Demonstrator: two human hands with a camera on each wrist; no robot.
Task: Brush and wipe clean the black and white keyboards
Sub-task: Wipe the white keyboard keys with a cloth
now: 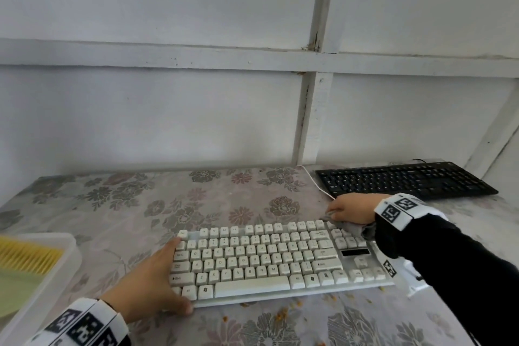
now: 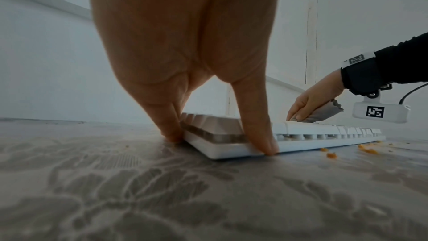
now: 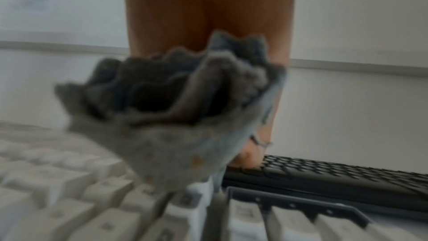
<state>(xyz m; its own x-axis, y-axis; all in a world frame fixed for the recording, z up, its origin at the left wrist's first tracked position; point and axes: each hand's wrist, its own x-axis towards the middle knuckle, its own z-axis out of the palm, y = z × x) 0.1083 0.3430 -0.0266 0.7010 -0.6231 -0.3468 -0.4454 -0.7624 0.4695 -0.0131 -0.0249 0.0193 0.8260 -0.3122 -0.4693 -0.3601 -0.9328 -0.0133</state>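
Observation:
The white keyboard [image 1: 266, 258] lies on the floral table near the front. My left hand [image 1: 175, 275] holds its left end, thumb on the front edge and fingers at the back corner; the left wrist view shows thumb and fingers [image 2: 171, 131] straddling that end of the white keyboard [image 2: 301, 135]. My right hand [image 1: 348, 209] grips a bunched grey cloth [image 1: 352, 229] and presses it on the keyboard's far right corner. The cloth [image 3: 166, 116] fills the blurred right wrist view. The black keyboard [image 1: 404, 180] sits at the back right, untouched.
A clear plastic tray [image 1: 67, 261] at the left edge holds a yellow-bristled brush [image 1: 28, 257] and something pale green. Orange crumbs [image 1: 283, 312] lie scattered along the white keyboard's front. A white cable [image 1: 314, 182] runs back toward the wall.

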